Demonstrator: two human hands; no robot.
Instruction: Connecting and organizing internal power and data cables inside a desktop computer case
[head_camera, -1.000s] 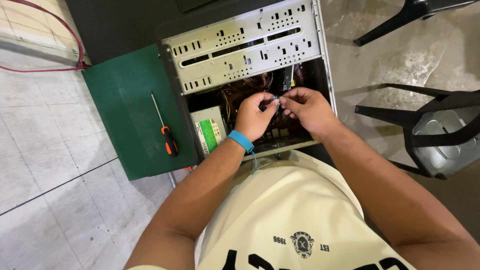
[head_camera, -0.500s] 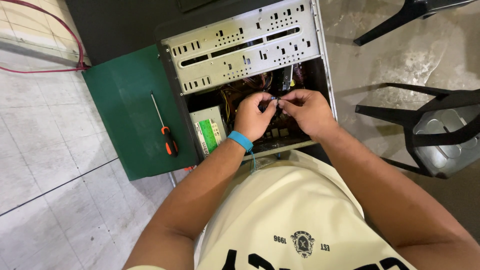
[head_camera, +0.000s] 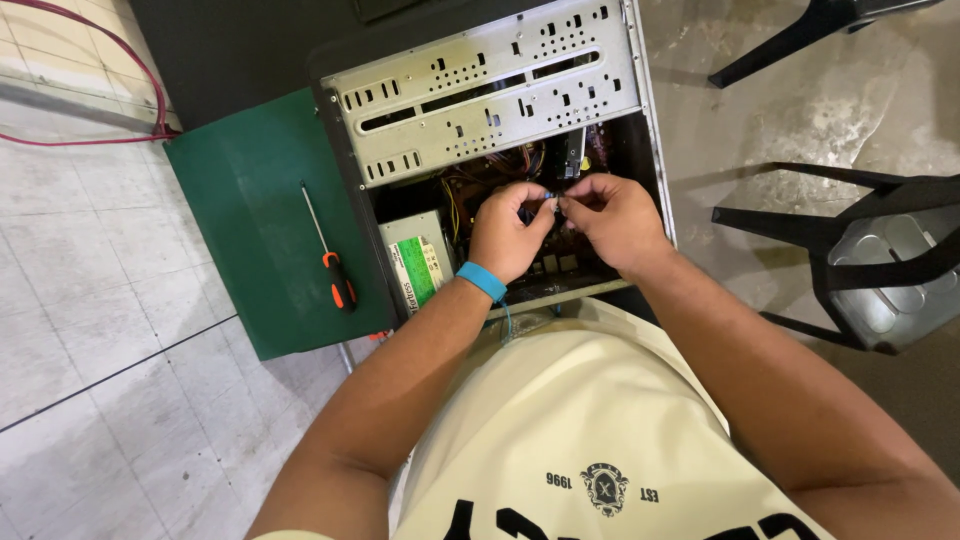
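An open computer case (head_camera: 490, 90) lies on its side in front of me, its metal drive cage at the top. Both my hands are inside it, over the board and wiring. My left hand (head_camera: 508, 232), with a blue wristband, and my right hand (head_camera: 612, 220) pinch a small cable connector (head_camera: 549, 198) between their fingertips, close together. A grey power supply with a green label (head_camera: 415, 268) sits just left of my left hand. Coloured wires (head_camera: 500, 165) bundle above my fingers.
A green panel (head_camera: 250, 220) lies left of the case with an orange-handled screwdriver (head_camera: 332, 255) on it. A red cable (head_camera: 100, 90) runs over the tiled floor at far left. Black chair legs and a grey seat (head_camera: 880, 270) stand at right.
Both hands stay at the same spot inside the case; only the fingertips shift slightly around the small connector.
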